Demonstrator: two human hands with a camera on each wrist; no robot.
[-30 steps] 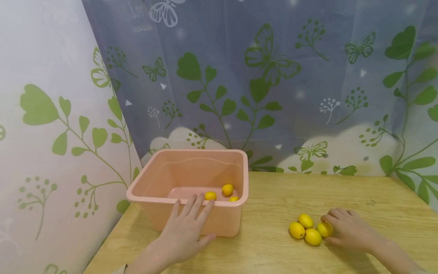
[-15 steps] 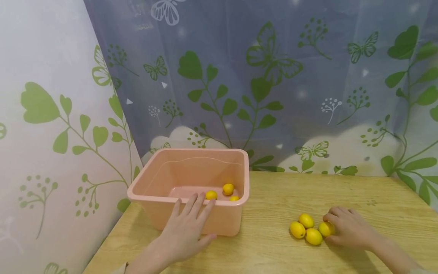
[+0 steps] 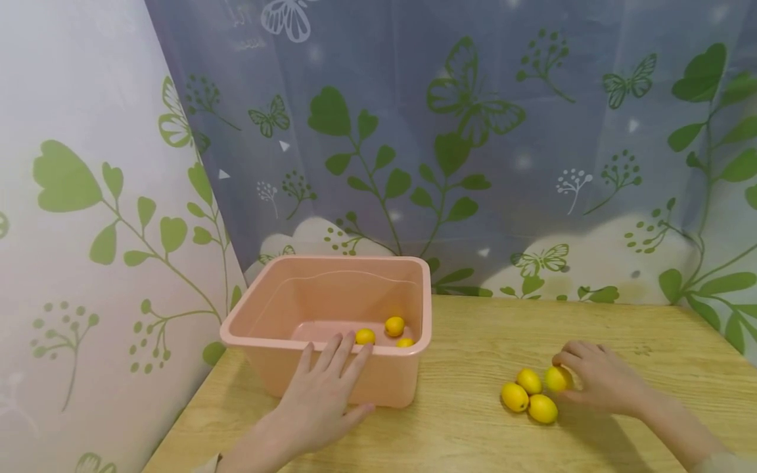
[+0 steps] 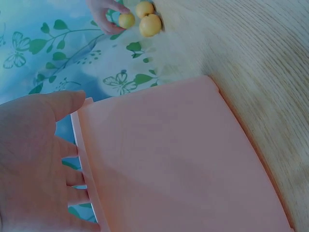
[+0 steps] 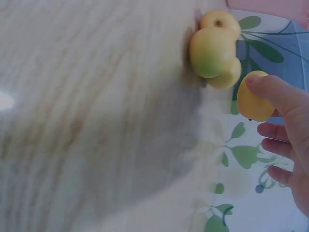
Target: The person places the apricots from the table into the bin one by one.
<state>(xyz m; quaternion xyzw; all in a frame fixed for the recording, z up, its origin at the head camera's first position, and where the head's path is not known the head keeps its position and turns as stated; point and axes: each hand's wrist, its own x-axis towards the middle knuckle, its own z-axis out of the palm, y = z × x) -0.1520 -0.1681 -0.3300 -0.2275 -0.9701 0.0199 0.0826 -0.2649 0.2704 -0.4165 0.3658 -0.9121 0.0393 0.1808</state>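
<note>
My right hand (image 3: 603, 378) pinches a yellow lemon (image 3: 558, 379) between thumb and fingers; in the right wrist view this lemon (image 5: 255, 99) is off the table. Just left of it, three more lemons (image 3: 529, 381) lie clustered on the wood. At the left stands a pink plastic tub (image 3: 331, 263) holding three lemons (image 3: 394, 326) at its right end. My left hand (image 3: 325, 401) rests with straight, spread fingers against the tub's near rim. The left wrist view shows the fingertips of this hand (image 4: 38, 154) along that rim.
The wooden table (image 3: 473, 341) reaches back to a blue-grey curtain (image 3: 378, 131) printed with leaves and butterflies. A pale printed wall covering (image 3: 118, 276) rises along the left side, close to the tub.
My right hand has lifted the lemon from the table, moving slightly up and away from the other lemons. The left hand has stayed at the tub's rim.
</note>
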